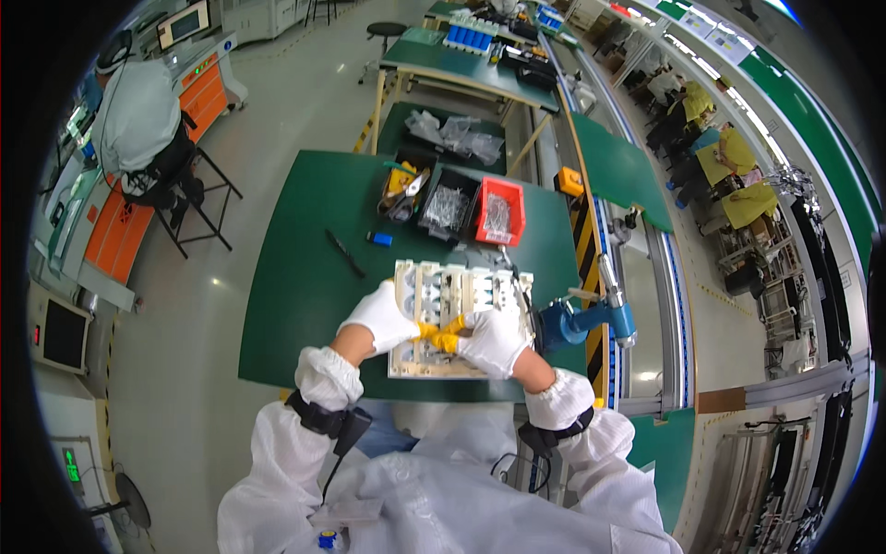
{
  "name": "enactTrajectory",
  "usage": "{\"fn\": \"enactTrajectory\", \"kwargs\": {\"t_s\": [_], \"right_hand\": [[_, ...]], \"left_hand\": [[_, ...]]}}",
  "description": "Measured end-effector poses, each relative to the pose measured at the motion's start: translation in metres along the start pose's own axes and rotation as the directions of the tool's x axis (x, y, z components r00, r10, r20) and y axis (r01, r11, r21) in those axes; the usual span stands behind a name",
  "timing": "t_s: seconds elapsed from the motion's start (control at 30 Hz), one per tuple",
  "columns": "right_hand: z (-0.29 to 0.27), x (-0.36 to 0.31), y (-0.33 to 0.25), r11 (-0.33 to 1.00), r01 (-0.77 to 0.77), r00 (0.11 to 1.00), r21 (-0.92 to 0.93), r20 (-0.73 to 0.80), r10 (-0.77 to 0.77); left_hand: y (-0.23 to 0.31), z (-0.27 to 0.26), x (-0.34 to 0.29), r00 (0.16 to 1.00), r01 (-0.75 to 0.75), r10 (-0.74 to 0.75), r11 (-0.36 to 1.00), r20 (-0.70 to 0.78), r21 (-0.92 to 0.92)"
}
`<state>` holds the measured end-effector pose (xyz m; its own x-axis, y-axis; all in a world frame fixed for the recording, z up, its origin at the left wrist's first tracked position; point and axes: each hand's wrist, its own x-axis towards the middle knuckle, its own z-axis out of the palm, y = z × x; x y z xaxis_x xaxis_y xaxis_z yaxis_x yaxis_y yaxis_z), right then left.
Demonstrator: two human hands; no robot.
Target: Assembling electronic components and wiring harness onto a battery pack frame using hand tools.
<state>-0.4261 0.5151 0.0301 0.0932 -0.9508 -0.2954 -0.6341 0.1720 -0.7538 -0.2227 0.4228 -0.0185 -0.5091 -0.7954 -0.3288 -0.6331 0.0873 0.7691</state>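
A cream-coloured plastic housing (413,362), with rows of ribs and slots, lies flat on the green table (295,305) before me. Both my hands wear white gloves with yellow fingertips and meet over its lower middle. My left hand (383,320) comes in from the left side, its fingers closed and pointing right. From the other side my right hand (496,342) reaches in, fingers bent and pinched close to the left fingertips. Whatever lies between the fingertips is too small or hidden to make out. Dark parts or wires run along the housing's right edge.
Beyond the housing stand a black bin with scissors (401,198), a black bin of screws (445,210) and a red bin (499,210). A black pen-like tool (345,254) and blue block (379,239) lie left. A blue power tool (586,320) sits right.
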Motion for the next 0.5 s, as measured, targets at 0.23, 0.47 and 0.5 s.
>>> {"fn": "enactTrajectory", "kwargs": {"t_s": [0.23,0.47,0.5], "right_hand": [[0.011,0.001,0.003,0.997,0.007,0.992,0.071,-0.123,0.002],[0.010,0.004,0.002,0.998,-0.034,0.995,-0.046,-0.095,0.030],[0.008,0.003,0.003,0.999,-0.037,0.996,-0.022,-0.087,0.035]], "left_hand": [[0.007,-0.006,0.002,0.998,0.068,-0.068,0.997,0.004,0.021],[-0.005,0.000,0.011,0.997,0.056,-0.056,0.998,0.051,-0.004],[-0.001,0.000,0.010,0.997,0.054,-0.054,0.999,0.053,-0.003]]}}
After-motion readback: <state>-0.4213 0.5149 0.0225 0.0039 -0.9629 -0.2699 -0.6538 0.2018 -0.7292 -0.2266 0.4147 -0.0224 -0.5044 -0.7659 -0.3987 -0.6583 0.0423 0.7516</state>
